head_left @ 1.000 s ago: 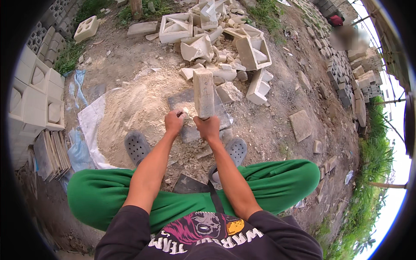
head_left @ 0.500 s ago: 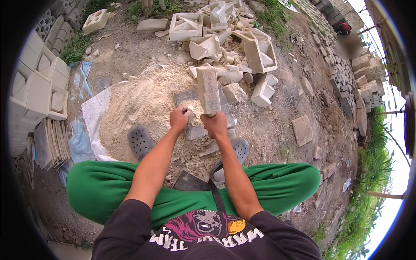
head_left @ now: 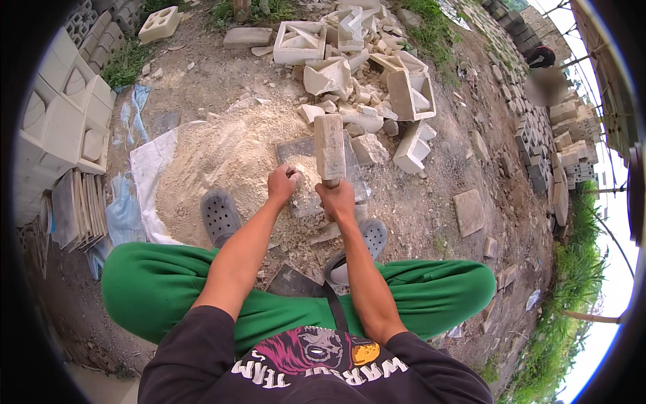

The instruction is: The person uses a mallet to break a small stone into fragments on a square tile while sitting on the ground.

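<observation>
In my right hand (head_left: 337, 200) is the handle of a mallet, its fingers wrapped round it. The long, dust-covered block head (head_left: 330, 149) of this mallet is above a dark flat slab (head_left: 356, 176) on the ground. My left hand (head_left: 282, 183) is closed at the slab's left side, beside pale crumbs; whatever its fingertips hold is hidden. A heap of crushed, cream-coloured stone powder (head_left: 222, 161) spreads left of the slab, partly on a white sheet (head_left: 153, 165).
Broken pale blocks (head_left: 328, 77) are piled beyond the slab. Moulded blocks (head_left: 70, 101) and thin upright boards (head_left: 87, 209) stand at left. A flat stone (head_left: 469, 212) lies at right. My feet in grey clogs (head_left: 220, 215) flank the work spot. Another person bends at far right.
The mallet's head sits slightly lower in the picture, still above the slab. My left hand stays closed by the crumbs. The whole view has shifted a little.
</observation>
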`<state>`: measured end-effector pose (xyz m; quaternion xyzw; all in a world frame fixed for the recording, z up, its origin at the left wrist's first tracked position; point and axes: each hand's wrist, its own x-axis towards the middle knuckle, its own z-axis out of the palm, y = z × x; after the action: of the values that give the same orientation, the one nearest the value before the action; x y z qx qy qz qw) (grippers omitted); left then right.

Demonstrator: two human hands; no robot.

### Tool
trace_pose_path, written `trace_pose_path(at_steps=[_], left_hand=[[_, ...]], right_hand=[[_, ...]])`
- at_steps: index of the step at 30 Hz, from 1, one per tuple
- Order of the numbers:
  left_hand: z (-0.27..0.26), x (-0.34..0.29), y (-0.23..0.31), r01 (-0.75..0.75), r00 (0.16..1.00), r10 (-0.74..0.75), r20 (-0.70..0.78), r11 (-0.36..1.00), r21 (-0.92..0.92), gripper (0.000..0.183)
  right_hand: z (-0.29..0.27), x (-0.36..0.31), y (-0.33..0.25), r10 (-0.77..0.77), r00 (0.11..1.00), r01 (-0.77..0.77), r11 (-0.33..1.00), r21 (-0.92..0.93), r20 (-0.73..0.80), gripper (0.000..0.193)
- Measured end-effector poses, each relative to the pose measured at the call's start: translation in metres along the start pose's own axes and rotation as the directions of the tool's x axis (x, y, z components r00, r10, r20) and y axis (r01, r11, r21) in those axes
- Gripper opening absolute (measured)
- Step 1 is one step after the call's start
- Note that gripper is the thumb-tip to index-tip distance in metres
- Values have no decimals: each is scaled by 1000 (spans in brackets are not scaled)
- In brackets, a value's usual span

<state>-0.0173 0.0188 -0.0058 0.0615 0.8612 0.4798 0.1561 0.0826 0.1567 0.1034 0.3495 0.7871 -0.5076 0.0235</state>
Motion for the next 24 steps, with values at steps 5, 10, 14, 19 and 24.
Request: trace_pose_path(at_steps=[5, 10, 14, 19, 24], left_hand=[[7, -1, 17, -20, 1000, 20, -2, 1000, -1, 24], [3, 0, 8, 27, 999, -27, -16, 1000, 2, 26], [4, 4, 7, -2, 1000, 3, -16, 998, 67, 25], [4, 5, 8, -12, 1000, 10, 26, 996, 86, 30], [7, 9, 10, 23, 1000, -24, 8, 997, 77, 31]], right_hand=[[24, 15, 53, -139, 982, 136, 990, -29, -127, 22], [31, 2, 73, 139, 989, -129, 978, -165, 50, 31], [24, 13, 63, 194, 981, -193, 975, -112, -1, 36], [20, 9, 42, 50, 999, -50, 996, 74, -1, 28], [36, -3, 70, 34, 999, -33, 994, -105, 9, 32]])
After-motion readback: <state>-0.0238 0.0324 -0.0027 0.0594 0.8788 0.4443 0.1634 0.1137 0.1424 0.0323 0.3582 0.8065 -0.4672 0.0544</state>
